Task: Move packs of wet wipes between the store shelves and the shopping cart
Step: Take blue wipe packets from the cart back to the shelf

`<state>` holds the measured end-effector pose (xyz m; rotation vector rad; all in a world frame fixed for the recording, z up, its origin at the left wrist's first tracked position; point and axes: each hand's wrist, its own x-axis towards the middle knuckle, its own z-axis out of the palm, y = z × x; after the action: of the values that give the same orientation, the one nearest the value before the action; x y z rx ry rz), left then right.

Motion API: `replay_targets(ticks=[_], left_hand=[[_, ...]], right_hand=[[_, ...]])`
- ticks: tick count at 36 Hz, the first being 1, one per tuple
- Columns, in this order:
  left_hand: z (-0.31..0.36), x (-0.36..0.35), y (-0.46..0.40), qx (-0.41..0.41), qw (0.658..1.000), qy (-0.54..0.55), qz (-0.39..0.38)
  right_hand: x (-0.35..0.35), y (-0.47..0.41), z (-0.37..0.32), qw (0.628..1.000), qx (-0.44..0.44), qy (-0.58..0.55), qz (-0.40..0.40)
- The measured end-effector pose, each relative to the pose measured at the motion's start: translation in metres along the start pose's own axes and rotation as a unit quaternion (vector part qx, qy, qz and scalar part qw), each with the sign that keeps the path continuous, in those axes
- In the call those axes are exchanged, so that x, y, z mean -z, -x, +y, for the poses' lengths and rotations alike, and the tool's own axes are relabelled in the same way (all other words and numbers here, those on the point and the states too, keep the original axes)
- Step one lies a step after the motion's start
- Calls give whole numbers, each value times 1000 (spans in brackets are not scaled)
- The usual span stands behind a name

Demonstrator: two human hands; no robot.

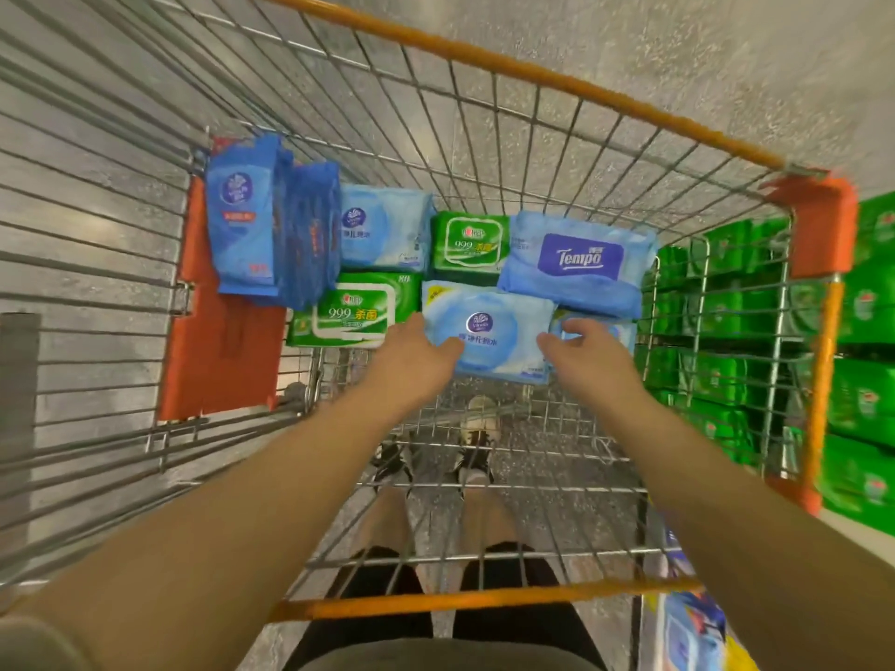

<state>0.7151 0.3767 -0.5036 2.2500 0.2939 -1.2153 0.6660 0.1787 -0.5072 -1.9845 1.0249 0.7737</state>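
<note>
Down in the head view, both arms reach into the cart (pixel 547 72), where the packs lie bunched at the far end of the wire floor. The one being gone for is the pale blue pack (pixel 489 331), lying flat at the near edge of the bunch, with a green pack (pixel 353 309) touching it on the left and the Tempo pack (pixel 578 261) overlapping its far right corner.

I'd judge it soft and squashy, a film pouch full of damp sheets: moderately heavy for its size, slick on the outside, and likely to sag if lifted by one corner. Nothing fragile about it. The two short ends look the best place to take hold, clear of the stiff flap label in the middle.

The left hand (pixel 416 353) lies against the pack's left edge, thumb on top of the film and fingers seemingly tucked beneath, though those I cannot see. The right hand (pixel 581 346) is at the right edge with fingers loosely curled and spread; whether it has closed on the pack or only touches it, I cannot tell.

Beyond the cart's right wall stand shelves (pixel 867 302) of green packs.
</note>
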Motion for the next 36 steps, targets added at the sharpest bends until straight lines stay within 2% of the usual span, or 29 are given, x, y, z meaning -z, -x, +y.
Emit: replay_targets(ticks=[6, 13, 21, 24, 26, 28, 29, 32, 36], left_hand=[[-1, -15, -13, 18, 999, 31, 11], [-3, -25, -21, 44, 995, 74, 52], [-6, -24, -23, 85, 988, 122, 31], [-1, -9, -14, 88, 983, 161, 18], [-3, 3, -11, 71, 982, 172, 27], [-4, 22, -6, 48, 987, 145, 57], [-4, 34, -4, 30, 987, 135, 85], [-10, 73, 4, -16, 969, 161, 188], [-26, 116, 2, -69, 909, 203, 356]], right_hand=[[-3, -15, 2, 999, -8, -32, -9], [-18, -19, 6, 994, -14, -61, -84], [-24, -22, 2, 995, -7, -64, -78], [-26, -16, -6, 996, -4, -75, -46], [-29, -14, -12, 999, 35, -9, 40], [-34, -10, -22, 988, 95, 45, 109], [-37, -5, -30, 984, 123, 47, 120], [-52, 4, -61, 976, 192, 19, 98], [-81, 3, -104, 974, 220, -59, 20]])
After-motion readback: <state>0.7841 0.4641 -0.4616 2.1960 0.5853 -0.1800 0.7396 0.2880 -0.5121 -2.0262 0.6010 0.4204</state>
